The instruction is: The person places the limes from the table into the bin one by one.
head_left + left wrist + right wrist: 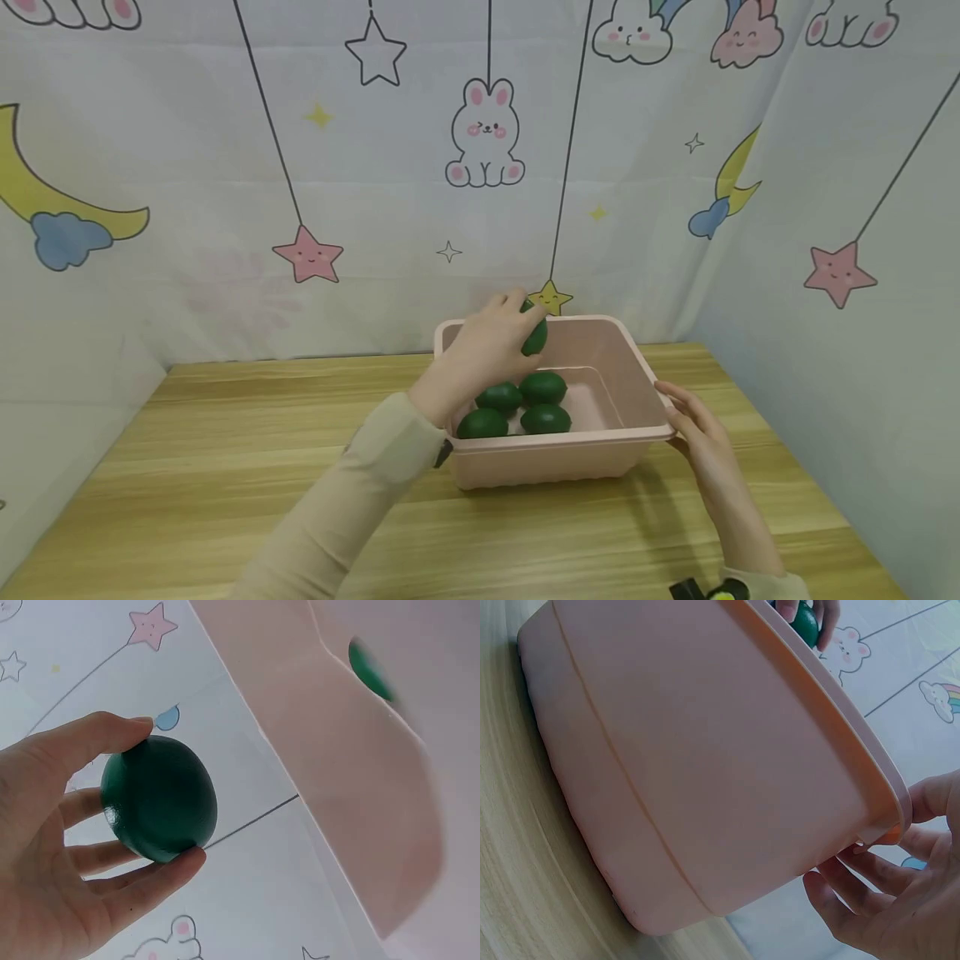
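Note:
In the head view my left hand (491, 346) grips a dark green, smooth, avocado-like fruit (535, 333) above the pink plastic bin (555, 444). The left wrist view shows this fruit (161, 799) between the thumb and the fingers, beyond the bin's rim. Several similar green fruits (546, 419) lie on the bin's floor toward its left side. At the bin's right front corner, my right hand (697, 425) holds the rim. The right wrist view shows its thumb at the rim and its fingers (855, 885) underneath, against the outer wall.
The bin stands on a wood-grain table (300, 467), close to the back. Behind the table hangs a white cloth (397, 200) printed with rabbits, stars and clouds; a pale side panel (840, 375) rises on the right.

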Tool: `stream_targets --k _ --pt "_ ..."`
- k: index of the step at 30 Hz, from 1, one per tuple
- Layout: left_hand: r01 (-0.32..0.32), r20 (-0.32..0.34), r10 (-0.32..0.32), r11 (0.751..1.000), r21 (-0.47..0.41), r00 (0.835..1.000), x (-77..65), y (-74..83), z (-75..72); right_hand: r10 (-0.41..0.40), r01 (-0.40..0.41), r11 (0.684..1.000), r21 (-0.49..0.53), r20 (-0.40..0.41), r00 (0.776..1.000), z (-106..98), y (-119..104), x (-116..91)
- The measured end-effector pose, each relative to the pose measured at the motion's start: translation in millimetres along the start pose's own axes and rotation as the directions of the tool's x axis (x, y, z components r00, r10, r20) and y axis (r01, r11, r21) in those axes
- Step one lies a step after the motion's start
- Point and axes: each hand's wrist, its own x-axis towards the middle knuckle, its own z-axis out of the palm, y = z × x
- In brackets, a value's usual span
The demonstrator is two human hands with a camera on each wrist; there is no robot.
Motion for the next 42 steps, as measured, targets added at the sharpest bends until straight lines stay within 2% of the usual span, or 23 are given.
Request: stream_targets --k 7,14,21,27,33,42 --pt "-0.073 0.067 0.069 0.995 0.06 0.995 5.6 13.0 2.7 -0.007 0.007 1.0 0.006 0.005 1.0 -0.3 -0.3 -0.7" --pt "-0.159 0.108 0.144 0.977 0.145 0.984 9.6 23.9 8.1 -0.003 0.003 1.0 0.0 0.006 1.0 -0.9 -0.5 -1.0" --pt "-0.207 0.157 0.184 0.967 0.146 0.97 15.0 30.0 11.3 -0.007 0.007 1.0 0.008 0.007 1.0 -1.1 -0.7 -1.6" --pt "-0.222 0.207 0.19 0.964 0.144 0.96 22.5 32.8 18.2 -0.004 0.004 1.0 0.002 0.01 1.0 -0.6 -1.2 -1.6" --pt "-0.27 0.267 0.225 0.951 0.148 0.937 26.6 38.5 23.8 -0.006 0.006 1.0 0.011 0.004 1.0 0.1 -0.7 -2.2" --pt "-0.353 0.337 0.276 0.916 0.193 0.9 33.0 46.6 32.7 -0.008 0.008 1.0 0.012 0.003 1.0 -0.4 -0.5 -1.5"
